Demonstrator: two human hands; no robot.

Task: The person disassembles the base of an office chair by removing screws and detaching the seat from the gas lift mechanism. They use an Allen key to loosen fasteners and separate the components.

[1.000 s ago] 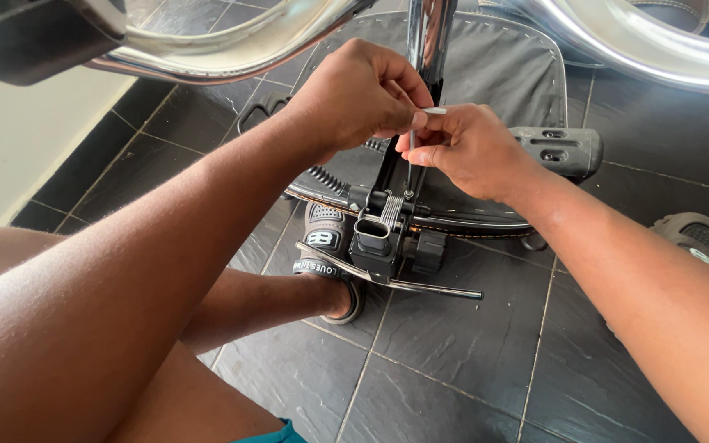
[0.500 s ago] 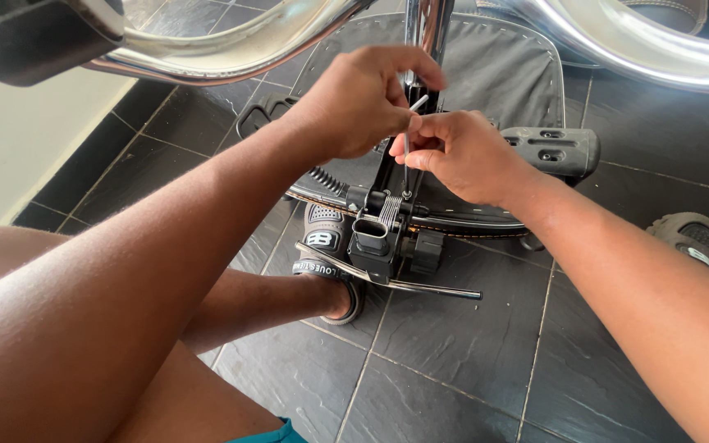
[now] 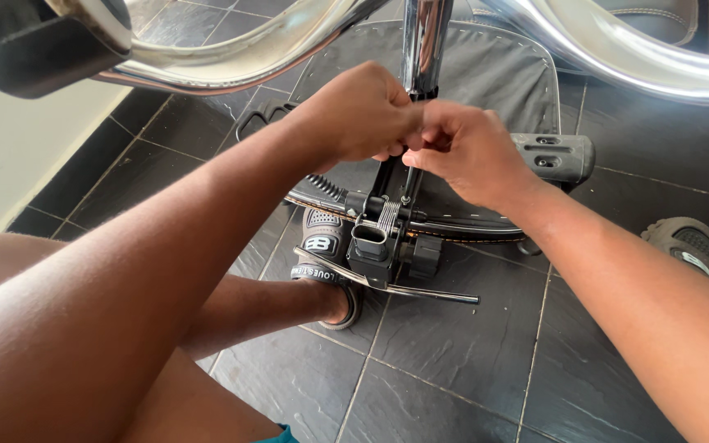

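- Your two hands meet at a black upright bar (image 3: 389, 176) that rises from the floor in front of you, under a shiny metal tube (image 3: 425, 37).
- Your left hand (image 3: 359, 111) is curled shut, with its fingertips pinched at the top of the black bar.
- Your right hand (image 3: 465, 152) is curled shut too. Its fingertips touch the left hand's fingertips at the same spot.
- A thin wire (image 3: 406, 182) hangs down from where your fingers meet. It looks like you pinch its top end, but your fingers hide that part, so I cannot be sure.
- Lower on the black bar sits a black clamp block (image 3: 371, 246) with a small coil of thin metal spring (image 3: 387, 215) just above it.
- A long thin metal rod (image 3: 404, 287) lies under the block and points to the right.
- A black ring with a shiny edge (image 3: 453, 223) runs behind the block, close to the floor.
- A black pedal (image 3: 555, 156) sticks out on the right, just past your right wrist.
- Your foot in a dark sandal (image 3: 322, 254) stands just left of the clamp block, touching the floor.
- A second sandal (image 3: 687, 244) lies alone near the right edge of the floor, well apart from the bar.
- A dark grey mat (image 3: 498, 74) lies on the floor behind the bar.
- Two big curved shiny pipes (image 3: 231, 57) cross the top of the view, above your hands.
- The floor (image 3: 453, 361) is made of dark grey tiles, and a pale wall (image 3: 10, 156) meets its left edge.
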